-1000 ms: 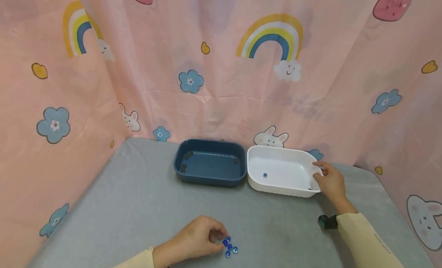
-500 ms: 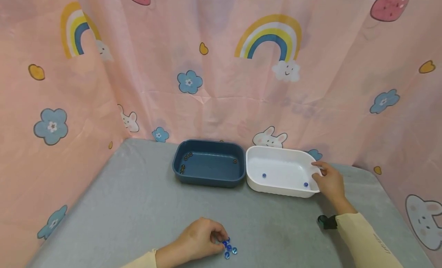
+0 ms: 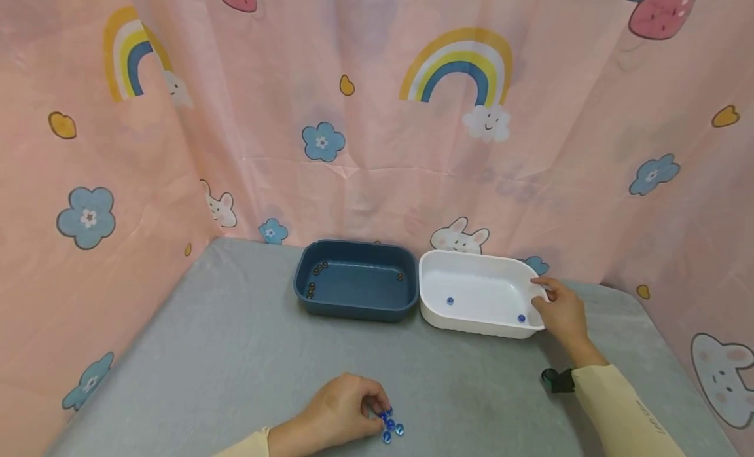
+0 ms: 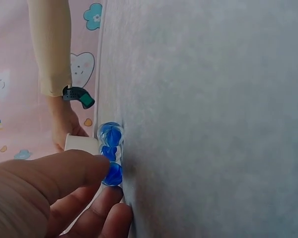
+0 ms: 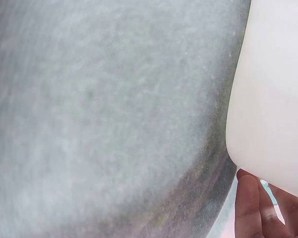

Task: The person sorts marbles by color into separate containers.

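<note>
My left hand point(image 3: 344, 408) rests low on the table, fingers loosely bent, against several blue glass marbles point(image 3: 391, 424). From the left wrist, its thumb tip lies over the edge of a blue marble point(image 4: 112, 174), with fingertips just below. My right hand point(image 3: 565, 319) is at the right end of the white basin point(image 3: 480, 327), thumb and forefinger apart over the rim. One blue marble point(image 3: 521, 318) lies inside near those fingers, another blue marble point(image 3: 450, 301) farther left. In the right wrist view the basin's wall hides the tips of my right fingers point(image 5: 248, 208).
A dark blue basin point(image 3: 356, 310) stands against the white one's left side, with several brown marbles point(image 3: 320, 268) inside. Behind both hangs a pink patterned curtain point(image 3: 365, 195). Grey cloth covers the table point(image 3: 218, 352). A dark strap point(image 3: 558, 380) is on my right wrist.
The marble near my right fingers, barely visible before, has rolled slightly left into plain sight within the white basin. Both hands stay nearly where they were; the head view shifts slightly.
</note>
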